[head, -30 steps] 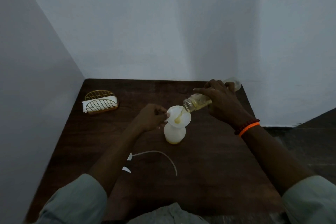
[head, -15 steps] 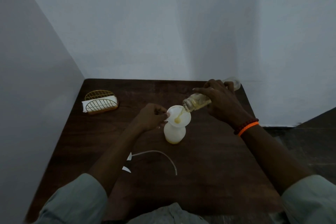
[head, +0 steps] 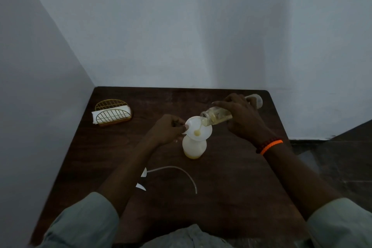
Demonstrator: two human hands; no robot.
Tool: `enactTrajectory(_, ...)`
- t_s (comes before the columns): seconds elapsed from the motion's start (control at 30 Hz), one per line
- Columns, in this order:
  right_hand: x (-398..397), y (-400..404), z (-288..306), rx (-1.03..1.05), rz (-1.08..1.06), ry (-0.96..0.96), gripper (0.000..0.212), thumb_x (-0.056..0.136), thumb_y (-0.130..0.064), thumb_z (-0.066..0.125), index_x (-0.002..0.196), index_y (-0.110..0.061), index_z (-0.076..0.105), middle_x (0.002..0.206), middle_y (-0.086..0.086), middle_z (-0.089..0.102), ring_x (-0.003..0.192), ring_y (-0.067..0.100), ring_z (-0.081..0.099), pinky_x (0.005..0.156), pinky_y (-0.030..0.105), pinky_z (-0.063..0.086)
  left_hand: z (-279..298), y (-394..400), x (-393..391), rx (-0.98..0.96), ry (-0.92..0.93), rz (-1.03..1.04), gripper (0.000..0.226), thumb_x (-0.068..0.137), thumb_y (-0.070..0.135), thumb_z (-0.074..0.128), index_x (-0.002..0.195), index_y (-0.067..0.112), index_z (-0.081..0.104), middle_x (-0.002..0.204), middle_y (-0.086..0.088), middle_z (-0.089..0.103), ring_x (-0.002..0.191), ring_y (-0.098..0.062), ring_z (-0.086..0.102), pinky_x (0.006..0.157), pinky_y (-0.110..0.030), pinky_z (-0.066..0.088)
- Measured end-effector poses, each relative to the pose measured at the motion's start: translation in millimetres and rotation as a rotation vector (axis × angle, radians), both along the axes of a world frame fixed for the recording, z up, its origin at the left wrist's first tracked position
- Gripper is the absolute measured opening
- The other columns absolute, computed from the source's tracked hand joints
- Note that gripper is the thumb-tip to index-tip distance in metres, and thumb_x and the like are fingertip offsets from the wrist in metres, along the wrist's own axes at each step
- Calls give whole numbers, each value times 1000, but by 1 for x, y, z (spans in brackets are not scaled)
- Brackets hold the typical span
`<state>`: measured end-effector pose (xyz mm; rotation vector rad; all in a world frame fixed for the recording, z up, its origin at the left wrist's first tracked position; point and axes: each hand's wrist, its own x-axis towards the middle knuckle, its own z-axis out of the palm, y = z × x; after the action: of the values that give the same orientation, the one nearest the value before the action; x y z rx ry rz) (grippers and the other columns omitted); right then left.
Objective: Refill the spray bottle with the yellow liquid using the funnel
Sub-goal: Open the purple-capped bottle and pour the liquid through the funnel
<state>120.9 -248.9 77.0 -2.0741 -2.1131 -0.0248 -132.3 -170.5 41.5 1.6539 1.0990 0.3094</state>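
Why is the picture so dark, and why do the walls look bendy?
Head view: the room is dim, so the table looks almost black; only the white funnel and spray bottle stand out. The wide-angle lens tilts and stretches the walls toward the edges.

Your open room is the bare stretch of the table [head: 231,187] on the near right, between your forearms. At mid-table the spray bottle [head: 194,146] stands with the funnel [head: 198,130] on top, blocking passage between your hands. Nearer you on the left, the curved tube [head: 177,169] lies across the wood. The gold napkin holder [head: 112,115] fills the far-left corner, and walls close off the far and left edges.
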Motion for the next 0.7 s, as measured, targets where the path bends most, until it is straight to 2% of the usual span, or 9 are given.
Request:
enactTrajectory(0.13, -2, -2, -11, -18, -39, 125, 69, 73, -13, 73, 135, -37, 54, 114, -5, 52, 109, 15, 48, 91, 33, 21, 2, 0, -1, 7, 4, -1, 15, 95, 22, 66, 106, 14, 72, 92, -5, 76, 75, -13, 72, 69, -35, 61)
enactTrajectory(0.3, -1, -4, -24, -12, -86, 299, 62, 75, -25, 75, 132, -37, 53, 116, -7, 55, 108, 12, 53, 92, 36, 27, 4, -1, -2, 1, -6, 30, 21, 97, 29, 62, 103, 12, 73, 91, -7, 75, 76, -18, 72, 68, -35, 61)
enactTrajectory(0.37, 0, -6, -28, 5, -112, 427, 63, 73, -26, 79, 131, -33, 54, 118, -6, 59, 108, 14, 57, 99, 43, 36, 2, 1, -5, -26, 1, 74, 28, 98, 35, 58, 99, 11, 73, 88, -8, 74, 74, -18, 72, 67, -33, 60)
enactTrajectory(0.43, 1, -7, -31, 24, -136, 551, 64, 70, -24, 83, 128, -28, 56, 120, -5, 63, 108, 13, 60, 97, 50, 47, -2, 6, -13, -45, 13, 121, 31, 99, 38, 56, 95, 12, 73, 85, -8, 74, 71, -16, 71, 69, -34, 60)
enactTrajectory(0.53, 5, -9, -34, 32, -182, 688, 58, 67, -22, 86, 119, -25, 62, 113, -8, 69, 103, 9, 64, 92, 46, 54, -20, 18, -32, -1, 110, 189, 21, 97, 36, 60, 94, 19, 72, 85, -4, 75, 75, -16, 73, 68, -32, 60)
enactTrajectory(0.6, 5, -11, -35, 31, -224, 769, 52, 65, -25, 86, 112, -28, 65, 106, -9, 71, 98, 6, 66, 88, 45, 56, -38, 26, -51, 66, 225, 236, 11, 92, 30, 68, 96, 22, 72, 96, -1, 74, 85, -17, 72, 76, -34, 61)
enactTrajectory(0.7, 3, -16, -36, 62, -220, 877, 42, 69, -16, 85, 106, -23, 67, 99, -6, 71, 93, 4, 67, 85, 42, 58, -63, 31, -70, 149, 415, 327, 27, 86, 17, 73, 113, 16, 68, 120, -5, 65, 107, -19, 63, 90, -34, 54)
